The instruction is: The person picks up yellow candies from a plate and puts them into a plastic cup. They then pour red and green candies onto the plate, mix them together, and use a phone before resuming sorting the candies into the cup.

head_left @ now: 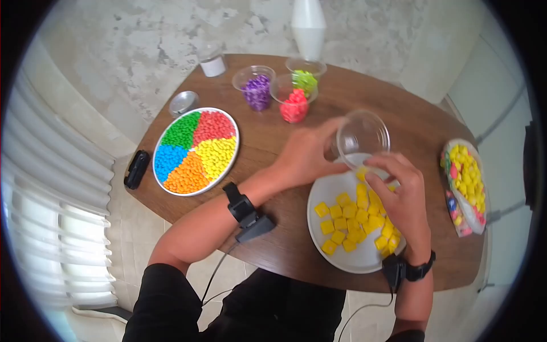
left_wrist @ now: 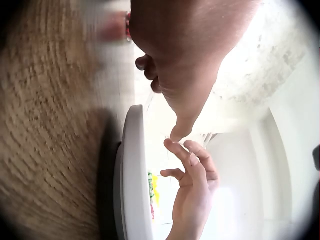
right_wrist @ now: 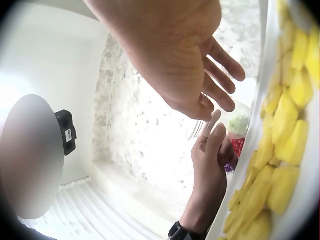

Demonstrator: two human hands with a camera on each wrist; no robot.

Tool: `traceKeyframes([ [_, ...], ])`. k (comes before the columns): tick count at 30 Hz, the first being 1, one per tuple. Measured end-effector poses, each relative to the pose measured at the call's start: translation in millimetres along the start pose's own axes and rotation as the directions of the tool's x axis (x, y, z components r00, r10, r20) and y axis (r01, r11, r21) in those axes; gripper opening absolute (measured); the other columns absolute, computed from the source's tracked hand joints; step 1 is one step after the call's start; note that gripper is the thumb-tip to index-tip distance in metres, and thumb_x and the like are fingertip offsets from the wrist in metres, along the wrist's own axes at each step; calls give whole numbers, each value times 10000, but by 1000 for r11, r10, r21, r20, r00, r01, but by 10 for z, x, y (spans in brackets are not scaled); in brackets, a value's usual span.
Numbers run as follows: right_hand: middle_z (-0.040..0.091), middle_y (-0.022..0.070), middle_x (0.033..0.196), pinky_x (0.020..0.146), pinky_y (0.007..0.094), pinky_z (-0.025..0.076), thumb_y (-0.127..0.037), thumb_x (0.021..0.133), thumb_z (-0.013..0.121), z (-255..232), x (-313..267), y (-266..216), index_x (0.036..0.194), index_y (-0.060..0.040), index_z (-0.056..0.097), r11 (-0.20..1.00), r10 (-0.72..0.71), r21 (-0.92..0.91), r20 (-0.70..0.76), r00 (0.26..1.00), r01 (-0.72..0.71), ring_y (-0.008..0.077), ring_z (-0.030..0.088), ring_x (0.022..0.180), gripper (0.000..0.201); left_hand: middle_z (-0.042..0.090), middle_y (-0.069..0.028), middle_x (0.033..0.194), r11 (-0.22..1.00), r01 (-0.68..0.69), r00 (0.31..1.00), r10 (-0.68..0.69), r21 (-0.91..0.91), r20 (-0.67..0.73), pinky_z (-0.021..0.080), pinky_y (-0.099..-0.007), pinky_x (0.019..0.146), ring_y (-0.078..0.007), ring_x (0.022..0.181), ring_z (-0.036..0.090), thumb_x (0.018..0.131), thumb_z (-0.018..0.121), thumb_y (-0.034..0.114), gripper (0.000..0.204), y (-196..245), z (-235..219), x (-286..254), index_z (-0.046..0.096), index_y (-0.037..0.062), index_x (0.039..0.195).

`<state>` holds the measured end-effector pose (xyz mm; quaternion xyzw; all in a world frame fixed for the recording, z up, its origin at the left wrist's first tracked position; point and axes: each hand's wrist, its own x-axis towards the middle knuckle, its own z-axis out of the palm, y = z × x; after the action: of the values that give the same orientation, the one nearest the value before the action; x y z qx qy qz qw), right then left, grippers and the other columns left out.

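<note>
In the head view my left hand grips a clear plastic cup by its side. The cup is tilted, its round opening facing up toward the head camera, and no candy shows inside. My right hand is at the cup's lower edge, fingers loosely bent, thumb and fingertips right at the plastic. The right wrist view shows several of its fingers extended. Below both hands, a white plate carries many yellow square candies, also seen as yellow pieces close to the right wrist camera.
A round tray of small candies sorted by colour lies at left. Behind stand cups of purple, pink and green candies. A bag of mixed candies is at right, a black object at the left edge.
</note>
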<state>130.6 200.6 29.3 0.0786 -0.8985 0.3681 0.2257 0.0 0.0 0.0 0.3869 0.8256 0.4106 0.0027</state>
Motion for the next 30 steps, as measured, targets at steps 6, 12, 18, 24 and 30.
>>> traceKeyframes([
  [6, 725, 150, 1015, 725, 379, 570, -69, 913, 731, 36, -3, 132, 1124, -43, 731, 991, -121, 50, -40, 992, 123, 313, 716, 893, 213, 645, -114, 1249, 918, -384, 881, 397, 102, -258, 533, -348, 973, -203, 1138, 638, 679, 962, 167, 865, -47, 168, 230, 553, 76, 1435],
  [12, 723, 135, 960, 711, 369, 555, -52, 933, 689, -22, 20, 131, 1111, -41, 691, 948, 236, 240, -90, 968, -209, 284, 715, 803, 179, 633, -126, 1315, 972, -219, 966, 204, -83, -158, 516, -363, 1050, -215, 1233, 621, 672, 976, 131, 887, -28, 187, 292, 515, 37, 1424],
  [18, 705, 117, 943, 759, 404, 540, -64, 908, 692, -28, 12, 304, 1021, -38, 715, 995, 99, -18, 12, 995, -99, 267, 685, 910, 119, 668, -145, 1293, 969, -203, 933, 147, -143, -329, 530, -393, 1047, -258, 1222, 657, 682, 973, 203, 910, -279, 118, 275, 491, 2, 1427],
  [24, 719, 129, 1069, 921, 464, 526, -81, 872, 681, 246, -62, 605, 1102, -94, 774, 963, -66, -252, 128, 990, 97, 354, 631, 1091, 248, 656, -150, 1328, 979, -166, 975, 146, -116, -165, 485, -425, 1080, -272, 1272, 623, 750, 917, 233, 868, -297, 67, 195, 491, 58, 1485],
  [30, 639, 137, 912, 814, 472, 518, -179, 710, 739, 599, -1, 770, 732, -41, 705, 939, -186, -319, -169, 968, 125, 341, 610, 1016, 144, 618, -140, 1372, 965, -124, 986, 95, -231, -134, 459, -366, 1047, -235, 1247, 585, 795, 798, 28, 859, -877, 221, 329, 429, 74, 1570],
])
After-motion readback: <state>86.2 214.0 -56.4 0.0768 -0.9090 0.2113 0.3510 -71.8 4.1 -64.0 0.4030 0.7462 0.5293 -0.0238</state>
